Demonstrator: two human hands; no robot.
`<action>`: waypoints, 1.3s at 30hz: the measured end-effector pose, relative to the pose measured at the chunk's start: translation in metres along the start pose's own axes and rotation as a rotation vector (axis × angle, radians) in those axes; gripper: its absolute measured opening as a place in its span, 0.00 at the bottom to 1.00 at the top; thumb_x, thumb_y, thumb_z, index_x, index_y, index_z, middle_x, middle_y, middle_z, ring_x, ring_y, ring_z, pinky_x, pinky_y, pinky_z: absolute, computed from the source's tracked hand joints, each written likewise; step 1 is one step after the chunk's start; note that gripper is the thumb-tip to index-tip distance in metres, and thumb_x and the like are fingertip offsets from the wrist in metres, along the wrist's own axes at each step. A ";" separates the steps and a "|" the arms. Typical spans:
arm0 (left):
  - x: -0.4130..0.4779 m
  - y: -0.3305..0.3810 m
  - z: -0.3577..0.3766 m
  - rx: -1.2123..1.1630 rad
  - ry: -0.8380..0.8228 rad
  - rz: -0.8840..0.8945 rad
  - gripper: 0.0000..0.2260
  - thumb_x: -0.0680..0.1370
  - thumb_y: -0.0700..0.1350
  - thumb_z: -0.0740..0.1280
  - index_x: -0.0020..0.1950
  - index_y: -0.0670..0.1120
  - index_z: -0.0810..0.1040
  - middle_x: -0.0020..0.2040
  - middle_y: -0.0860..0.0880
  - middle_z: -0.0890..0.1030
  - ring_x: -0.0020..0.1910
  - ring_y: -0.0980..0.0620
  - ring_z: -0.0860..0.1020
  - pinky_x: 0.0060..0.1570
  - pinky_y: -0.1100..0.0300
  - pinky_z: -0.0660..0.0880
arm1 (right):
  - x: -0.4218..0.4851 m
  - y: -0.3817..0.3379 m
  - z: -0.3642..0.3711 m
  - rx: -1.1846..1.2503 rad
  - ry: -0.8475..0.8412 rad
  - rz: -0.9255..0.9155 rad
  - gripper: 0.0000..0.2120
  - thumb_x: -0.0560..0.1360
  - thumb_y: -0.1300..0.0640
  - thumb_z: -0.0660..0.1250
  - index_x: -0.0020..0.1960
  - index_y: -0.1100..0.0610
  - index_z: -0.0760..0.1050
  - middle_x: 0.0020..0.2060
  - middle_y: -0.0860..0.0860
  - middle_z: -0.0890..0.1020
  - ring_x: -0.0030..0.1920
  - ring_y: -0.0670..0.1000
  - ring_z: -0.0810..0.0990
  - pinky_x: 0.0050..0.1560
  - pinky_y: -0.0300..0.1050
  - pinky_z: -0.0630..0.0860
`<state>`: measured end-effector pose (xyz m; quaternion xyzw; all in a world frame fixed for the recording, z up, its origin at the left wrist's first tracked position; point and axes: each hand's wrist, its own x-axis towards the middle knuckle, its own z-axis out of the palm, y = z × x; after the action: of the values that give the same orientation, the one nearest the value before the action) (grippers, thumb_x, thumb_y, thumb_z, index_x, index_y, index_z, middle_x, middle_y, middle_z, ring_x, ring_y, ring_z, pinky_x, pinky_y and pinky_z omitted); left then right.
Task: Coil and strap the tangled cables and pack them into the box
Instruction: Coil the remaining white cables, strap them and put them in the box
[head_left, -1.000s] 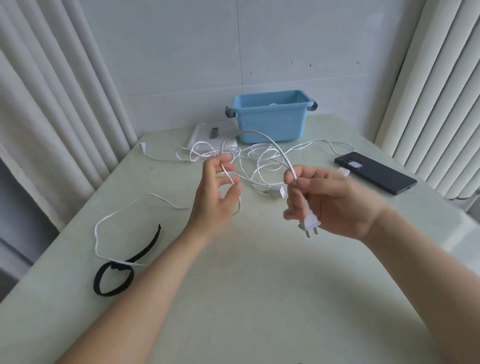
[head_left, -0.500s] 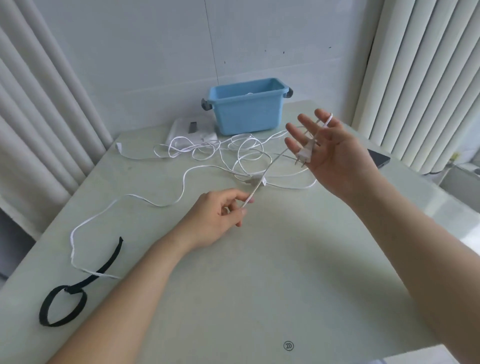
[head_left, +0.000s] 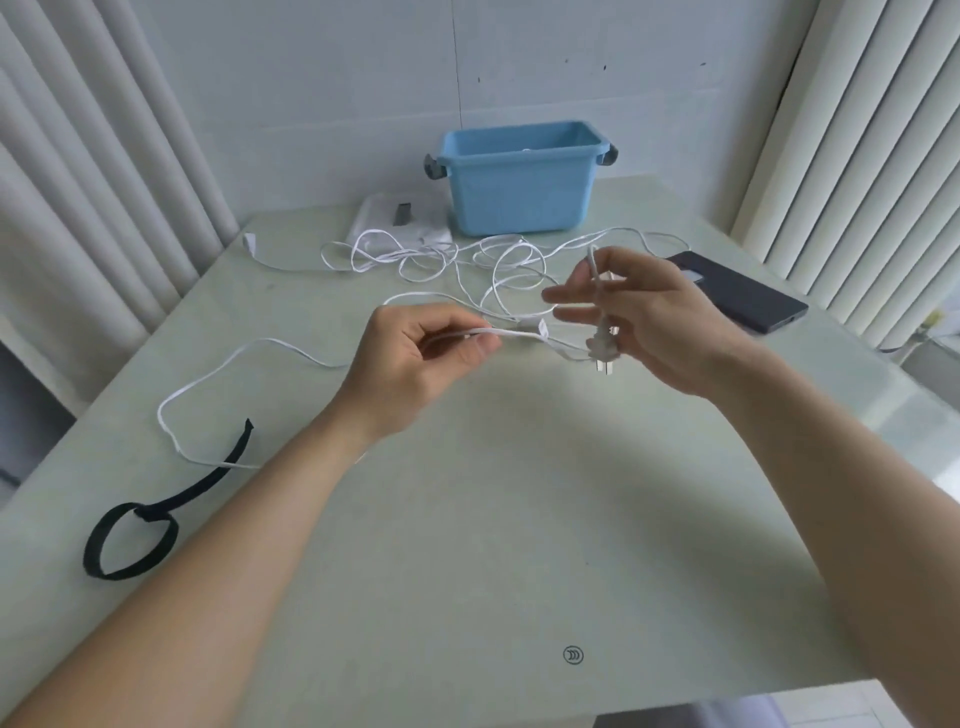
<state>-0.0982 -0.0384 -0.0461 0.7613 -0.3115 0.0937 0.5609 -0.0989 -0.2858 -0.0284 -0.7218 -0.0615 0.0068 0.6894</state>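
- Left hand (head_left: 415, 358) pinches the white cable (head_left: 498, 331); right hand (head_left: 649, 322) grips it near the plug (head_left: 602, 356).
- Coiling looks barely begun; strap (head_left: 130, 540) lies unused, box (head_left: 519, 197) waits at the far edge.

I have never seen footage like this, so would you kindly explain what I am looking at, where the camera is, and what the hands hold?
There is no machine here: a person works bare-handed, and the camera sits on their head, looking down. The left hand pinches a white cable; the right hand holds the cable just above its plug, which dangles. On the table lie the rest of the tangled cable, a black strap and a dark phone, with a blue box at the back.
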 end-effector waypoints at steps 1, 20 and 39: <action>0.001 0.002 -0.001 -0.059 0.035 -0.015 0.05 0.77 0.41 0.72 0.43 0.40 0.84 0.31 0.44 0.77 0.33 0.54 0.70 0.35 0.63 0.66 | -0.004 0.000 0.006 -0.027 -0.077 0.001 0.11 0.81 0.69 0.57 0.51 0.57 0.75 0.54 0.58 0.85 0.57 0.62 0.83 0.38 0.49 0.64; 0.005 -0.037 -0.003 0.323 0.089 -0.217 0.05 0.78 0.44 0.70 0.46 0.54 0.82 0.38 0.57 0.82 0.28 0.54 0.81 0.35 0.60 0.74 | -0.020 0.004 0.071 0.804 -0.363 0.221 0.11 0.83 0.57 0.52 0.54 0.57 0.73 0.28 0.46 0.62 0.24 0.44 0.60 0.27 0.36 0.58; -0.003 -0.020 0.012 0.618 -0.039 0.035 0.08 0.76 0.58 0.67 0.46 0.57 0.83 0.37 0.63 0.80 0.36 0.60 0.76 0.40 0.56 0.76 | 0.007 0.007 0.005 -0.033 0.386 -0.161 0.10 0.81 0.63 0.60 0.45 0.52 0.73 0.44 0.52 0.75 0.25 0.51 0.68 0.28 0.45 0.68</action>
<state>-0.0914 -0.0446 -0.0675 0.8919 -0.2920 0.1790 0.2953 -0.0921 -0.2806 -0.0348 -0.7138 0.0143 -0.1879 0.6746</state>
